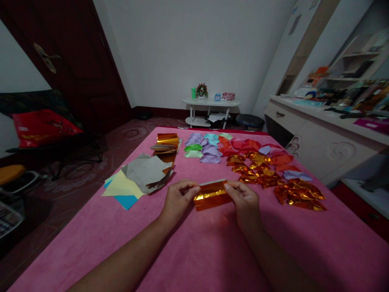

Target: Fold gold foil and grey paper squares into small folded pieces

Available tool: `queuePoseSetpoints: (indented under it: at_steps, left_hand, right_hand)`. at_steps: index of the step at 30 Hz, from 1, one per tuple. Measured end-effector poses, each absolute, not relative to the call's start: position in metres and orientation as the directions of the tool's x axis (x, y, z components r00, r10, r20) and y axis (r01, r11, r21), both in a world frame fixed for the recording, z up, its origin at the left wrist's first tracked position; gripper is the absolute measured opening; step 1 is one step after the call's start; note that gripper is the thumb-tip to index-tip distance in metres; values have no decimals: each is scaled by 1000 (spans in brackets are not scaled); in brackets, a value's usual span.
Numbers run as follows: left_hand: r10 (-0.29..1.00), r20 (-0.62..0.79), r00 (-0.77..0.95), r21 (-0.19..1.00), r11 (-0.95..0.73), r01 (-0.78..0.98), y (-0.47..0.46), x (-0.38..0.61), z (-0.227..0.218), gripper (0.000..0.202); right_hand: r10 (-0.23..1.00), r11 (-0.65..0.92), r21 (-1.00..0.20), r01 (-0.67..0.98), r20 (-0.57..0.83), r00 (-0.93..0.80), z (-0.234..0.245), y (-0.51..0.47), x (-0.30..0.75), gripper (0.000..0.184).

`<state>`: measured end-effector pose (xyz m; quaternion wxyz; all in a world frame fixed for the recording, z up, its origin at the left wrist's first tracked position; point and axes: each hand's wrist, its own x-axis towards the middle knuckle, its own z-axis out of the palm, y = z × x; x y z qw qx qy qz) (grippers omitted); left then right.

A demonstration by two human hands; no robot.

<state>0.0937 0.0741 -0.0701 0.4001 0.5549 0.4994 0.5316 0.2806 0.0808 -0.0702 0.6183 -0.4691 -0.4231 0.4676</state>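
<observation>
A sheet of gold foil paper (212, 197), its grey edge showing along the top, stretches between my two hands above the pink table cover (194, 251). My left hand (181, 198) pinches its left end between thumb and fingers, and my right hand (245, 199) pinches the right end. Beyond my left hand lies a loose stack of grey paper sheets (145, 170), over yellow paper (123, 184) and blue paper (127, 201). Right of my right hand are several folded gold foil pieces (299, 194).
Rolled gold foil sheets (167, 140) lie at the far left of the table. Folded purple paper pieces (211, 154) and red paper pieces (243, 146) cover the far middle and right. A white side table (211, 102) stands by the wall; a dresser (322, 138) stands to the right.
</observation>
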Motion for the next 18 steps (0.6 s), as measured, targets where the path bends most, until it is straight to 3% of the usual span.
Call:
queuePoseSetpoints:
  at_steps: [18]
  left_hand:
    - [982, 172, -83, 971, -155, 180, 70, 97, -63, 15]
  right_hand:
    - [956, 146, -969, -200, 86, 281, -73, 82, 280, 18]
